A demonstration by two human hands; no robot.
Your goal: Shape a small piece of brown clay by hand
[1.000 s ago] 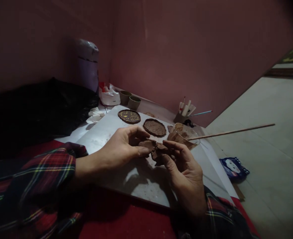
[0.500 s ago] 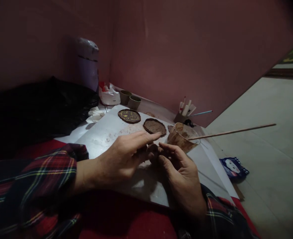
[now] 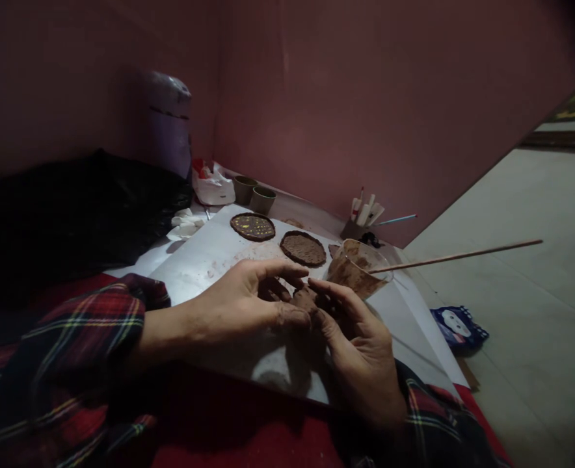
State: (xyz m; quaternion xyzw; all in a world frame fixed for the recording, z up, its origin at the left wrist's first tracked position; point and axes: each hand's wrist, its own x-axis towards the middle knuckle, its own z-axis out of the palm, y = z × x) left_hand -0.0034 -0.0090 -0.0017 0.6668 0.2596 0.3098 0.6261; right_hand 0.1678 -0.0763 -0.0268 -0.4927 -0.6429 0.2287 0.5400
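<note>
Between the hands is a small lump of brown clay [image 3: 306,298], partly hidden by fingers. My right hand [image 3: 358,341] pinches it between thumb and curled fingers. My left hand [image 3: 246,299] curves round its other side, thumb against the clay and forefinger arched above it. Past the fingertips lie two flat brown clay discs with raised rims: one plain and rough [image 3: 303,249], the other dotted with yellow [image 3: 253,227]. To the right of the plain disc stands a clear cup [image 3: 353,270] smeared with brown, a long thin stick [image 3: 463,255] leaning out of it.
White paper [image 3: 197,260] covers the red surface [image 3: 233,422]. Farther back are two small cups [image 3: 263,200], a holder [image 3: 352,229] with pale sticks and a blue one, and a white bag [image 3: 214,188]. A black plastic bag [image 3: 73,221] bulges at left; a blue packet [image 3: 460,329] lies right.
My left hand's thumb has come up onto the near side of the clay, and its fingers have gone from stretched over it to curved. My right hand has barely moved.
</note>
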